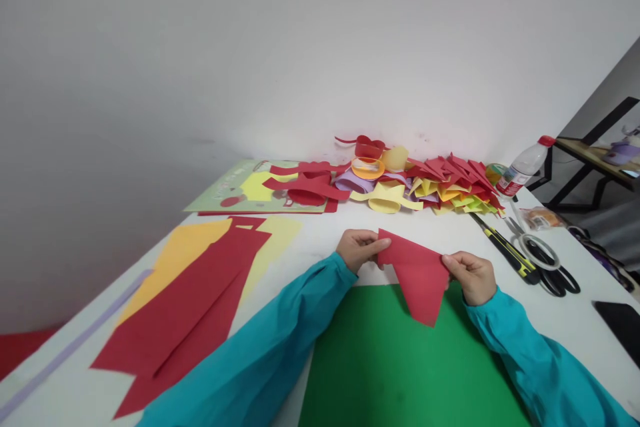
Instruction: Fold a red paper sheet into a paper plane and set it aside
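A folded red paper triangle (419, 275) is held up between both hands, point down, over a green sheet (395, 360) on the white table (325, 230). My left hand (357, 249) pinches its left upper corner. My right hand (473, 277) pinches its right corner. Both arms are in teal sleeves.
Red and yellow paper sheets (195, 300) lie at the left. A heap of folded red, yellow and purple paper pieces (400, 183) lines the wall, beside a green booklet (240, 190). At the right are a utility knife (505, 248), scissors (550, 270), a tape roll (539, 250), a plastic bottle (523, 167) and a black phone (623, 323).
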`<state>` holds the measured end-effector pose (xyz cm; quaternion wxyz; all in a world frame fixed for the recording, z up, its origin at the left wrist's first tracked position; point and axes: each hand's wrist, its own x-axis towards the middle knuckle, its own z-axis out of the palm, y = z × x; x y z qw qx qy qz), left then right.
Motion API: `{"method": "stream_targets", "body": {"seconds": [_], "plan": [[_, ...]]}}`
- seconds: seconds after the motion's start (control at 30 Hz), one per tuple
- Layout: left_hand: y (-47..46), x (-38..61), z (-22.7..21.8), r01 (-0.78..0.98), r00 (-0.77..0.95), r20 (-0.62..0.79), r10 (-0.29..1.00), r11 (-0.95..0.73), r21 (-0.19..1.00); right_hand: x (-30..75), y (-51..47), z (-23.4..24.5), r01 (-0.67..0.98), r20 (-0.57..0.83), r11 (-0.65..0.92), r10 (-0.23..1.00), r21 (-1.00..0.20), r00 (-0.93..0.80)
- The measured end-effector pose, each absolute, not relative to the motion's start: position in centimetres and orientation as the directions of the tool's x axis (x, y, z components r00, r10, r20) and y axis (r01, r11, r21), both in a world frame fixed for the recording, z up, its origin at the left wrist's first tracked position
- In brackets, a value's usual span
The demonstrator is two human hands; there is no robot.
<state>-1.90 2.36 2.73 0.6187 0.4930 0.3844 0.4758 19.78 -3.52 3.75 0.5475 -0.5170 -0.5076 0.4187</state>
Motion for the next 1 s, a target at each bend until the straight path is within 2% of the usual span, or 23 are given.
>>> {"method": "stream_targets", "body": {"seconds": [0.23,0.43,0.6,0.7,0.8,0.9,1.0], "plan": [[2.1,-1.9,3.6,-0.186,0.235,-0.036,0.971,0.081,0.979,19.6,-3.4,3.7,0.01,0.037,0.036,0.989,-0.999,0.146],[2.1,-1.5,3.3,-0.171,0.233,-0.133,0.963,0.175,0.97,20.0,-2.7,2.9,-0.031,-0.031,-0.026,0.985,-0.999,0.168],[2.0,-1.3,3.4,-0.191,0.252,-0.179,0.951,0.231,0.954,20.7,-2.0,2.1,-0.181,-0.122,-0.108,0.99,-0.978,0.072],[2.0,-1.6,3.6,-0.276,0.349,-0.105,0.931,0.209,0.938,21.5,-1.5,1.9,-0.229,-0.229,-0.221,0.973,-0.948,0.012],[2.0,-1.7,3.4,-0.338,0.444,0.051,0.895,0.114,0.934,22.2,-1.0,1.9,-0.176,-0.224,-0.225,0.974,-0.958,-0.023],[2.2,-1.6,3.1,-0.246,0.357,0.193,0.914,-0.107,0.963,22.5,-1.0,1.7,-0.148,-0.186,-0.19,0.982,-0.971,-0.042],[2.4,-1.5,2.9,-0.033,0.174,0.314,0.933,-0.313,0.949,21.9,-1.4,1.4,-0.146,-0.13,-0.134,0.991,-0.98,-0.043]]}}
